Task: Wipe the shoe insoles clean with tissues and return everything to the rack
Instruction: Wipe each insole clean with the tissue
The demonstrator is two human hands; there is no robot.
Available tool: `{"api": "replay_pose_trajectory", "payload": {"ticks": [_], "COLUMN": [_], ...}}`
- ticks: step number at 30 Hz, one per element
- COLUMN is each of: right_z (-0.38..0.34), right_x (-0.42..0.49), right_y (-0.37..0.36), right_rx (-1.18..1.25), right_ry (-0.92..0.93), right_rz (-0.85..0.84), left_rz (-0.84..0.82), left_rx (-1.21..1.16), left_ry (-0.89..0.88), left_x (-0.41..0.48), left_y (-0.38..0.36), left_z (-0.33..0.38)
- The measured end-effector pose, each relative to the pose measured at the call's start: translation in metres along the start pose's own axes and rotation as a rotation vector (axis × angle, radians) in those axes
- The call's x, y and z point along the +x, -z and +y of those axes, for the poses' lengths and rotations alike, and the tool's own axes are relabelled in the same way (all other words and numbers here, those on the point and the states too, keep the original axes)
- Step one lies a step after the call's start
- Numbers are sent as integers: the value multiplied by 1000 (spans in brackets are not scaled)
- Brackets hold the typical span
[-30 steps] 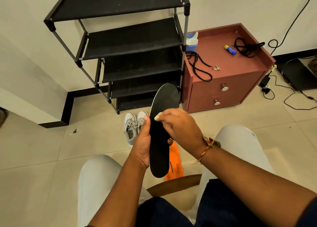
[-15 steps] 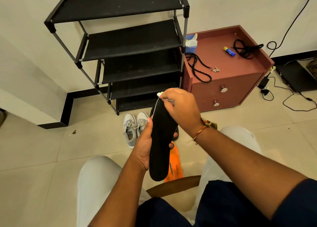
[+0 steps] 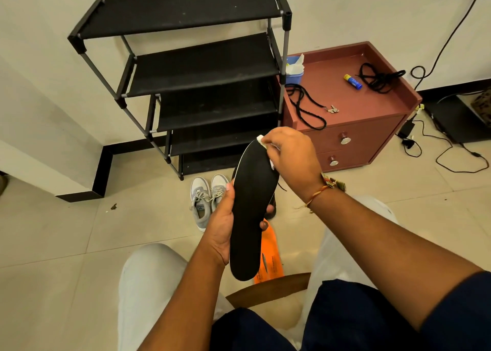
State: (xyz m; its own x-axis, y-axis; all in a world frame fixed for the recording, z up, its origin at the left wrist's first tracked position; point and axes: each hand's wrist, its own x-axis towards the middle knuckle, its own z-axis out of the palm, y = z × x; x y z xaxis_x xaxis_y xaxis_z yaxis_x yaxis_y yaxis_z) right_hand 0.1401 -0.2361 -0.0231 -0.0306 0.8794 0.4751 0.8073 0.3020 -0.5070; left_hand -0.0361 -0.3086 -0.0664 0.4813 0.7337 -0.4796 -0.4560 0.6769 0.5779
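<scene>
The left hand (image 3: 221, 225) is wrapped round the black insole (image 3: 251, 212) at its middle, thumb on the near edge, fingertips (image 3: 264, 224) curling out from behind the far edge, and it holds the insole upright in front of the person's knees, heel end down, toe end up. The right hand (image 3: 289, 155) sits at the toe end, closed over a white tissue (image 3: 261, 140) and pressing it against the insole's top right edge; a corner of the tissue pokes out past the fingers at the very tip, and another scrap shows under the palm. So the insole runs from the left hand's grip up to the right hand, touching both. Behind and below it an orange insole (image 3: 269, 255) lies on the floor, its heel end near the wooden seat edge (image 3: 268, 288). Just left of the left hand a pair of grey shoes (image 3: 208, 199) stands on the floor, toes toward the rack (image 3: 202, 66), whose black shelves are bare. To the right of the rack stands a red cabinet (image 3: 353, 127); on its tabletop a blue tissue box (image 3: 294, 70) sits in the near left corner by the rack, with a black cord (image 3: 305, 106), keys (image 3: 332, 109), a small blue-and-yellow tube (image 3: 352, 81) and a second coiled cable (image 3: 380, 75).
</scene>
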Motion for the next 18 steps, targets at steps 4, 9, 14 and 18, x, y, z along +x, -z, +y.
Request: {"api": "replay_pose_trajectory", "payload": {"ticks": [4,9,14,18], "right_z": [4,-11,-41,-33], "right_x": [-11,-47,-80,-77], "right_y": [1,-3,-9,-15], "right_rx": [-11,55,132,68], "right_ry": [-62,-88,56,111], "right_rz": [3,-75,-290,-235], "left_rz": [33,97,163,148], "left_rx": [-48,-62,-41,-9], "left_ry": [-15,-59,-117,-109], "left_x": [3,5,4,3], "left_y": [0,3,-1,-4], "left_z": [1,2,-1,-2]}}
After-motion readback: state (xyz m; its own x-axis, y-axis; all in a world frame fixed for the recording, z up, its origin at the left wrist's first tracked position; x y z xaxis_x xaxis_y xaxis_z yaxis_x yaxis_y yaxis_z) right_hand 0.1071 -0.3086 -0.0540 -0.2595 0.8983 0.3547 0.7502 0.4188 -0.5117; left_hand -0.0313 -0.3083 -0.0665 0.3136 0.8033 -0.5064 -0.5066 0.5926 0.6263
